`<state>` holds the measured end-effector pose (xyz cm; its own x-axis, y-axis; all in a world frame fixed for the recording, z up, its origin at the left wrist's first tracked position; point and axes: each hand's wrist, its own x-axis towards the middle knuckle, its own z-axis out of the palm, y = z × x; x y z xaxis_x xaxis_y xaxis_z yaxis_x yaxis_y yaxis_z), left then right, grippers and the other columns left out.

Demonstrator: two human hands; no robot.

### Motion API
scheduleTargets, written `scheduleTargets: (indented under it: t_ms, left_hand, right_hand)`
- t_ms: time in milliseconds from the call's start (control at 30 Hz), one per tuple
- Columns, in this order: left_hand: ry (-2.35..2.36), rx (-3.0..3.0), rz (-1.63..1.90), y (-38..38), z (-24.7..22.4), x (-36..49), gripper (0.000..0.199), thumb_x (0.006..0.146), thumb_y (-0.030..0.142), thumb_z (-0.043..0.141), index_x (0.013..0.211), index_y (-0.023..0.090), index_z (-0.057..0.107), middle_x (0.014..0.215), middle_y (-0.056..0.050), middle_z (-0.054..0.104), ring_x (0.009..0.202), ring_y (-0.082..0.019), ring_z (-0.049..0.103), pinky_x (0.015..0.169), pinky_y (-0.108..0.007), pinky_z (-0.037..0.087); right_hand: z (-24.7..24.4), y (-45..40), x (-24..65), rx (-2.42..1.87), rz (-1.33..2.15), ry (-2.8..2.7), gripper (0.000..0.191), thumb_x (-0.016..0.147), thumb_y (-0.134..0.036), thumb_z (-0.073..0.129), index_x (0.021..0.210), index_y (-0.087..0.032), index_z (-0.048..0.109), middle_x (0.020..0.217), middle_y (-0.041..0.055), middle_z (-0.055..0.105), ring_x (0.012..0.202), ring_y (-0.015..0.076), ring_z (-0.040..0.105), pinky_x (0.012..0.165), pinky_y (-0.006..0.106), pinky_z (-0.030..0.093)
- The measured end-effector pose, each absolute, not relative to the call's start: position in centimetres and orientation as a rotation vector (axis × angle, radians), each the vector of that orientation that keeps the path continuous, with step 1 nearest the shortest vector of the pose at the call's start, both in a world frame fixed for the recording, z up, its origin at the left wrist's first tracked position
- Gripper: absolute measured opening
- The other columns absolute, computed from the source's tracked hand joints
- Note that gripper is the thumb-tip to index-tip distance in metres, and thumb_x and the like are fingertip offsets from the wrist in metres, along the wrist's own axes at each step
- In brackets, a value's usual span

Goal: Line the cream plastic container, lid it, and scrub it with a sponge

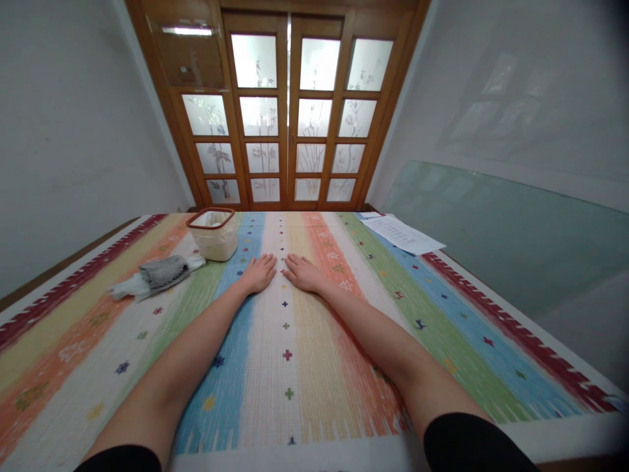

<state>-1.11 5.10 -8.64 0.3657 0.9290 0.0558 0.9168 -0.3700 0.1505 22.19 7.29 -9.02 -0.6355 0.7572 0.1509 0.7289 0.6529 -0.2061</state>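
Observation:
Both arms stretch forward over a striped, patterned tablecloth [265, 367]. My left hand [259, 273] lies palm down on its blue and white stripes, fingers extended, holding nothing. Beside it, a small gap away, my right hand [301, 272] rests flat on the cream and yellow stripes, also with nothing in it. Left of my left hand stands a small bin [213, 241] with a brown rim and a pale liner; something whitish shows inside. In front of the bin lies a grey knitted piece [164, 273] around a white cloth-like bundle [130, 286].
Printed paper sheets [403, 235] lie at the table's far right edge. A greenish glass panel [506, 229] leans along the right wall. Beyond the table are wooden doors [289, 131] with frosted panes. White walls stand on both sides.

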Motion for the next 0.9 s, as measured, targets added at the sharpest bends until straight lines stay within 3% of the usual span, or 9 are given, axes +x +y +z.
scheduleTargets:
  t_ms: [900]
  left_hand:
    - [1.704,2.515,0.245,5.42,-9.06,-1.26,0.061,0.108,0.043,0.03,0.163,0.018,0.039,0.174,-0.012,0.029,0.162,-0.032,0.026,0.13,-0.059,0.02]
  right_hand:
    - [-9.27,7.44,22.16,-1.218,0.195,-2.644,0.071,0.108,-0.057,0.026,0.164,-0.014,0.038,0.172,0.0158,0.032,0.162,0.0292,0.027,0.13,0.053,0.022]
